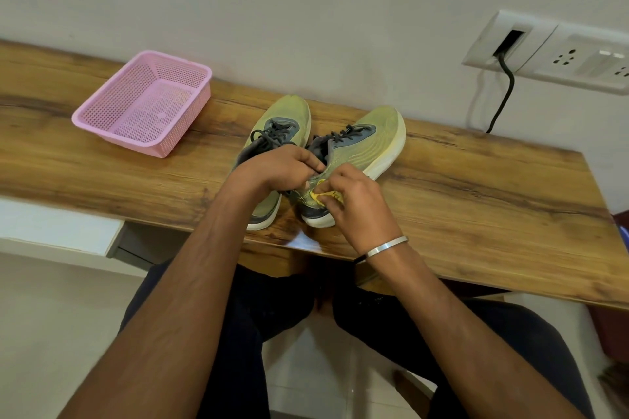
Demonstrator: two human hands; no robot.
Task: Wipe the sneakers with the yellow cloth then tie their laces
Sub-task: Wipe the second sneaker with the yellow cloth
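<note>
pressing yellow cloth (321,196) on right sneaker (360,153), toe toward wall.

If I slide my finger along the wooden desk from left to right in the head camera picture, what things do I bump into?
pink basket → left sneaker → right sneaker → black cable hanging from the wall socket
</note>
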